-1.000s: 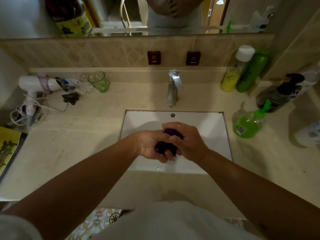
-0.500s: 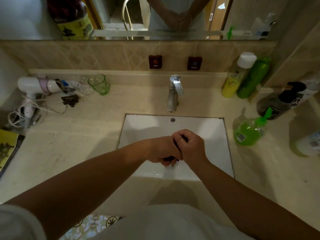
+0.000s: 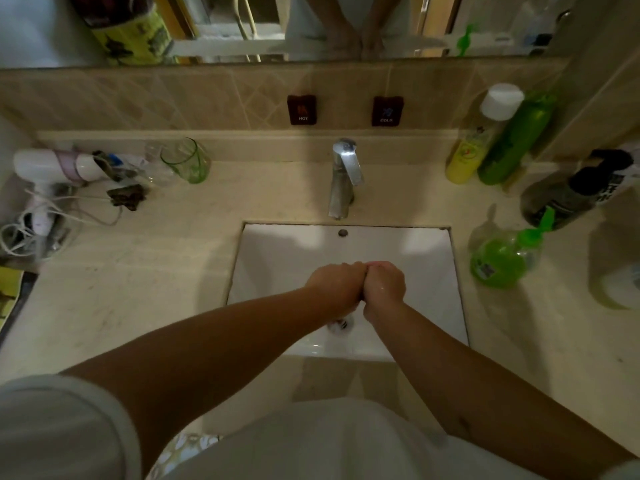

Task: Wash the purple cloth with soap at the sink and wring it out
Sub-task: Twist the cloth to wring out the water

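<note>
cloth [image 3: 361,295] hidden between clenched fingers [image 3: 356,271]

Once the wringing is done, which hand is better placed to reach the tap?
Probably the right. Both hands, left and right, are fists pressed together over the sink, the cloth almost hidden between them. The tap stands straight behind them, its lever angled slightly toward the right hand's side.

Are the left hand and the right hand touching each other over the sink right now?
Touching. The head view shows the left hand and right hand pressed knuckle to knuckle above the sink, with no gap between them.
</note>
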